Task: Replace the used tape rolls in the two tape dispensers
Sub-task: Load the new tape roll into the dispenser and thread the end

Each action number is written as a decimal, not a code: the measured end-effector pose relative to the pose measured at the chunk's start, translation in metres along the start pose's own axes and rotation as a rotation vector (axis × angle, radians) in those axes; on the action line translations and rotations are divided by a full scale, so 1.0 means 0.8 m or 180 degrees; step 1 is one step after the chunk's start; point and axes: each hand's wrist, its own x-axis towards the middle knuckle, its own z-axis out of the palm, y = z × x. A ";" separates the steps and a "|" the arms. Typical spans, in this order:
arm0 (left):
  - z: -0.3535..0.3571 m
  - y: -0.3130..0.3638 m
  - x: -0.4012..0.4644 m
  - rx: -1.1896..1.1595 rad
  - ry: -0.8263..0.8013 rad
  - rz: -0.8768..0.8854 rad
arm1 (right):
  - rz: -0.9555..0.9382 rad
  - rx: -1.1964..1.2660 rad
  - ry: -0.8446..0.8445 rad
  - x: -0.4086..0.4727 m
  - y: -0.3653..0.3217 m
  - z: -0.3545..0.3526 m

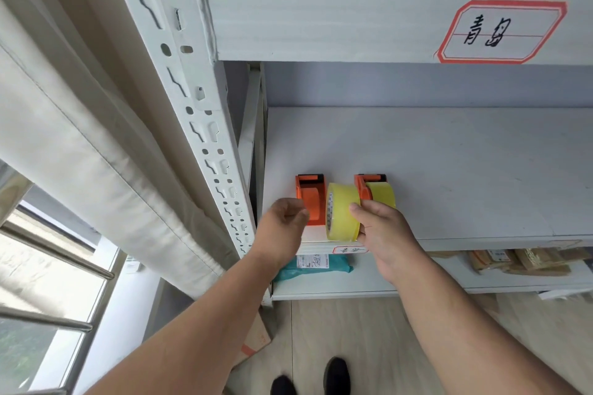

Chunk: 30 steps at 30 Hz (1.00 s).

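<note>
— Which step is this?

— Loading the left orange dispenser [310, 199], I judge; its hub sits bare on the shelf [449, 170]. The right hand [383, 234] pinches a fresh yellow tape roll [341, 216] just beside it.

— And the left hand [282, 224]?

— Fingers curled at the dispenser's edge — whether gripping, I can't tell. The right dispenser [373, 191] already carries tape. Next: slide the roll onto the hub.
</note>
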 end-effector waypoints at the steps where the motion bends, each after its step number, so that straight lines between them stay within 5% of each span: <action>1: 0.002 0.001 0.008 0.0055 0.0070 -0.0068 | 0.0061 0.0058 0.0017 0.006 0.001 -0.002; 11: 0.035 -0.018 0.061 0.0469 0.0031 -0.0712 | 0.0288 0.0126 -0.0096 0.061 0.016 -0.013; 30: 0.021 -0.032 0.070 -0.0100 -0.0123 -0.0523 | 0.0178 -0.0135 -0.0368 0.087 0.035 0.018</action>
